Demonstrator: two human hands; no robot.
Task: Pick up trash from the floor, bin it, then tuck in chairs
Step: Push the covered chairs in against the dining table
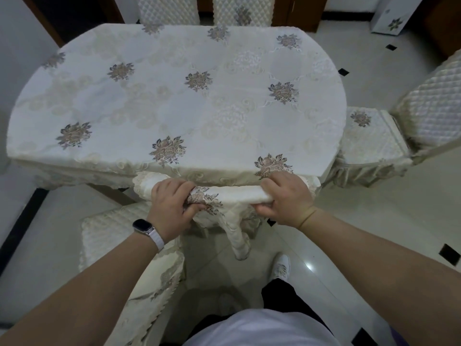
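A chair (237,193) in a cream embroidered cover stands right in front of me, its backrest top touching the table's near edge. My left hand (172,203) grips the left part of the backrest top, bunching the cover. My right hand (287,198) grips the right part of the same top rail. The oval table (174,96) wears a cream cloth with flower motifs. No trash shows on the visible floor.
A second covered chair (112,236) stands at my lower left, angled out from the table. Another covered chair (374,136) sits at the table's right end. Two chair backs (169,8) rise behind the far edge. White tiled floor (349,233) with black diamonds lies to the right.
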